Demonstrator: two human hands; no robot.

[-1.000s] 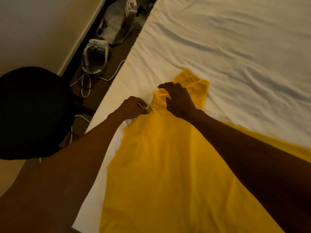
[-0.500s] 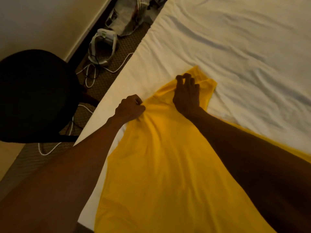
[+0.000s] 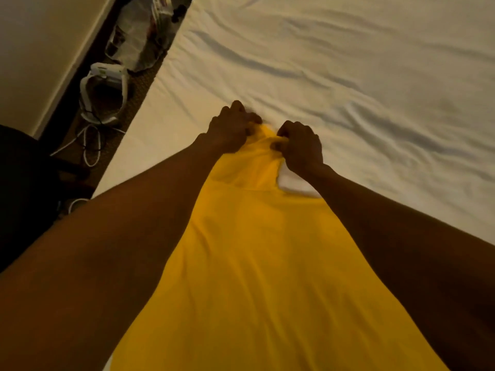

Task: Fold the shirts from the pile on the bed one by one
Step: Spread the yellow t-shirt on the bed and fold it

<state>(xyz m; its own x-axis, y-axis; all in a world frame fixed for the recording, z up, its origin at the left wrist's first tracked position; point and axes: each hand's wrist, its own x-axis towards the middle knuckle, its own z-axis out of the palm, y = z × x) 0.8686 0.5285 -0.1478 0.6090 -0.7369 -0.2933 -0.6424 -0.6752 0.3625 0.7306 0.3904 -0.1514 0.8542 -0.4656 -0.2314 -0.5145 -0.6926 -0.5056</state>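
A yellow shirt point(image 3: 257, 263) lies stretched out on the white bed point(image 3: 348, 76), running from the bottom of the view up to my hands. My left hand point(image 3: 231, 129) grips the far end of the shirt on its left side, fingers curled round the cloth. My right hand point(image 3: 301, 147) grips the same end just to the right, pinching a bunched fold. The two hands sit close together and the sleeve between them is gathered up. My forearms cover both side edges of the shirt. No pile of shirts is in view.
The bed's left edge runs diagonally from top centre to lower left. On the carpet beside it lie a white iron point(image 3: 105, 95) with a loose cord point(image 3: 89, 145) and a crumpled bag point(image 3: 139, 36). A dark chair point(image 3: 24, 196) stands at the left.
My right hand went from lying flat on the sleeve to gripping it. Both hands moved together at the shirt's far end, bunching the spread sleeve. The view shifted right along the bed.
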